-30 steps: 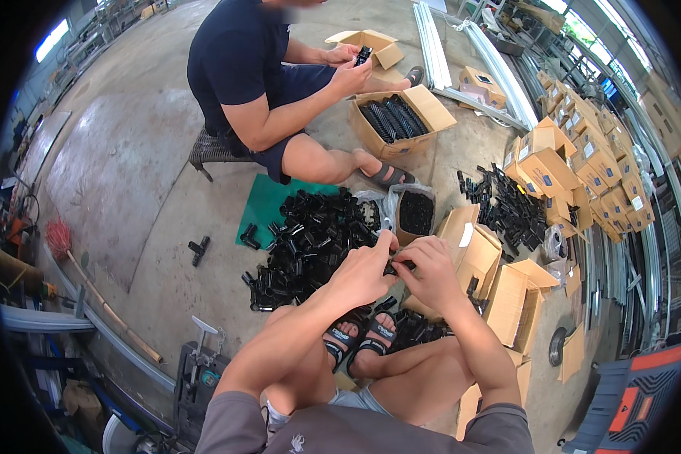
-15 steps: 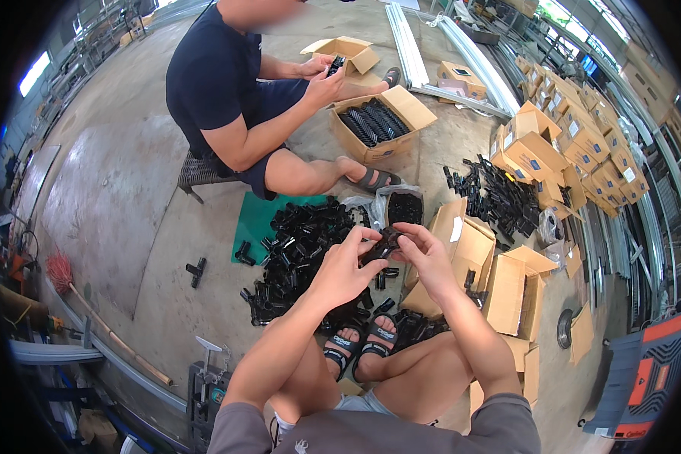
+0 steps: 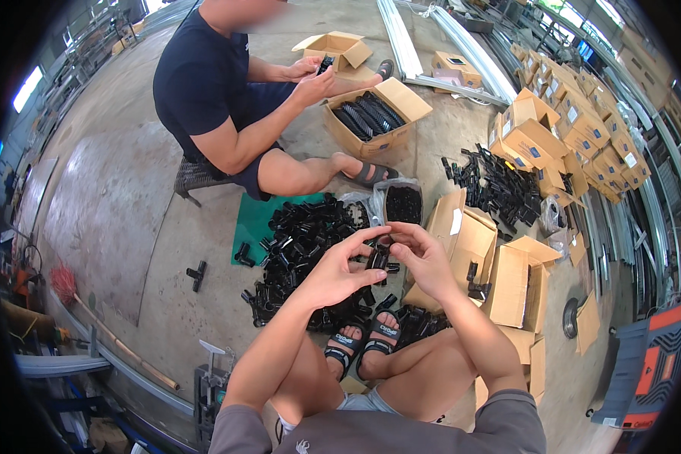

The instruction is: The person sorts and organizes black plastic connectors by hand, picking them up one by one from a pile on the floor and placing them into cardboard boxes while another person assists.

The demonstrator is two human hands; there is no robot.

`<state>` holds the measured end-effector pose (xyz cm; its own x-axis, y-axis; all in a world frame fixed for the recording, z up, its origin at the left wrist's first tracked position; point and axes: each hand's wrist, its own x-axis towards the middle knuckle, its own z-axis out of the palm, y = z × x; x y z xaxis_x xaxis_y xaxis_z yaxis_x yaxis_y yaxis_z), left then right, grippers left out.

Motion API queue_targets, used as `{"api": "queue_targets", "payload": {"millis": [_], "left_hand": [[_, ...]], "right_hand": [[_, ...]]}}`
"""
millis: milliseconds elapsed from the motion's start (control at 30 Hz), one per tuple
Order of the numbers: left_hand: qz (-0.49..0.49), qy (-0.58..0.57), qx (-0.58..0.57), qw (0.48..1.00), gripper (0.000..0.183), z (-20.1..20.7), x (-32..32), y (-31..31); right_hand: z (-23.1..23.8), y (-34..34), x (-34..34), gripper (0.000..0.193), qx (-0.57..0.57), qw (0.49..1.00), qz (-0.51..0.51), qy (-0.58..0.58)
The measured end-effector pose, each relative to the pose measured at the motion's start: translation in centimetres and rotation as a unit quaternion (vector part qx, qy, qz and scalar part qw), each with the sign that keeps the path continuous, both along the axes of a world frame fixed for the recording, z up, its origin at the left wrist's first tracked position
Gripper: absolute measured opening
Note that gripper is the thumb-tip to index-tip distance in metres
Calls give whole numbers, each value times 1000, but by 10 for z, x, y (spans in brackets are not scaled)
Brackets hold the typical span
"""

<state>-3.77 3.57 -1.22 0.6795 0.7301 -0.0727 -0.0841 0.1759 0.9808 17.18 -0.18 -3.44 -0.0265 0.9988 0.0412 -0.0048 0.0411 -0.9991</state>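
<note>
Between my two hands is a glossy black T-shaped tube connector (image 3: 377, 256), held above the floor in front of my knees. My left hand (image 3: 331, 274) closes on it from the left, with the thumb low. From the right, the fingers of my right hand (image 3: 424, 262) curl over its upper end. The fingers hide much of the part. Below and to the left spreads a heap of similar black connectors (image 3: 299, 234), partly on a green sheet (image 3: 250, 216). An open container of small black pieces (image 3: 403, 203) stands just beyond my hands.
Across from me a seated co-worker (image 3: 204, 98) holds a black part near an open carton (image 3: 371, 144) of stacked connectors. More connectors (image 3: 499, 189) lie right of centre. Open cartons (image 3: 507, 291) stand by my right arm; stacked boxes (image 3: 575, 125) fill the far right. A broom (image 3: 121, 340) lies left.
The connector has turned to a more upright position between my hands. My left thumb has moved lower, and my right fingers now reach over the top.
</note>
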Motion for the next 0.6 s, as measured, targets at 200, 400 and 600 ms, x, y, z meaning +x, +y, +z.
{"api": "queue_targets", "payload": {"millis": [200,400,600], "left_hand": [[22,120,30,992,69,7,-6,4],[106,307,113,939,75,-2,-18,15],[170,370,165,898,46,-12,-28,35]], "right_hand": [[-20,27,19,36,-73,996,-17,-37],[-134,101,52,41,-181,963,-49,-192],[-227,163,44,21,-69,842,-30,-535]]}}
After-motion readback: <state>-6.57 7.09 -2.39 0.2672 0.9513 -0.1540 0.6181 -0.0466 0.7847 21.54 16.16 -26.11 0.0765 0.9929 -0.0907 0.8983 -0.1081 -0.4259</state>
